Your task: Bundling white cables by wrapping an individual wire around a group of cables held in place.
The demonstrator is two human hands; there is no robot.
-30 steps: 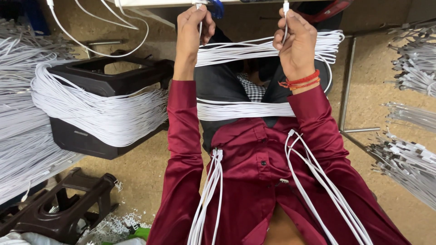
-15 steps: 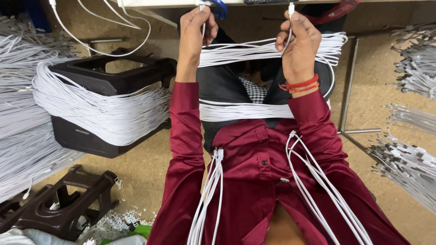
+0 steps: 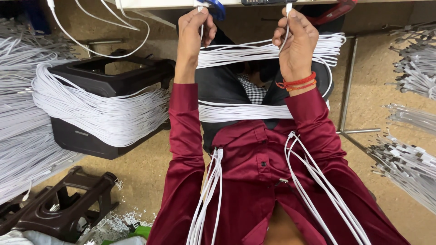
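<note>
Sandy floor surrounds the lap, where white cables lie across; above it, left hand and right hand, apart, each pinch a cable end.

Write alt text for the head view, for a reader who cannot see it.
Seen from above, a person in a maroon shirt raises both hands to a table edge, the left hand and right hand each pinching one end of a thin white cable. Bundles of white cables lie across the lap, and more drape a black plastic stool on the left.
</note>
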